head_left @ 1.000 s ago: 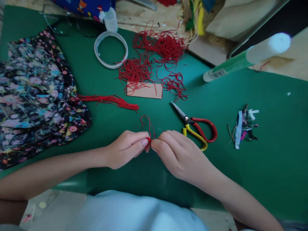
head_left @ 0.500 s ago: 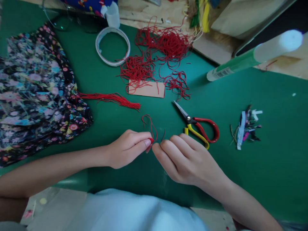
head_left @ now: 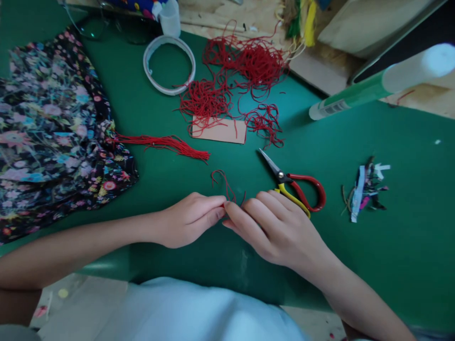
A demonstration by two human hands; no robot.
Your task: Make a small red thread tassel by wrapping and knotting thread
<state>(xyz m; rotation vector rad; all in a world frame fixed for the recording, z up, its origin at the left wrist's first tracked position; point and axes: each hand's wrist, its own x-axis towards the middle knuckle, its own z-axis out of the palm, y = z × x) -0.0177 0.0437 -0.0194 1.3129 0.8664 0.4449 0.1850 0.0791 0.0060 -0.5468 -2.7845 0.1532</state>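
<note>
Fingers of your left hand (head_left: 192, 221) pinch fine red thread (head_left: 223, 205), presumably steadying it for your right hand (head_left: 273, 227), its curled fingers' hold indeterminable, with red-and-yellow-handled metal scissors (head_left: 280, 175) towards two o'clock.

No text is readable; the small barcode label on the green-and-white plastic tube (head_left: 369, 89), right of the red yarn heap (head_left: 258, 64), is too blurred.

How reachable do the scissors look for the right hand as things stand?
Probably yes: the scissors lie just beyond the right hand, which hides part of the yellow handle, and nothing else appears to lie across them. That hand, though, seems busy with red thread beside the left hand.
</note>
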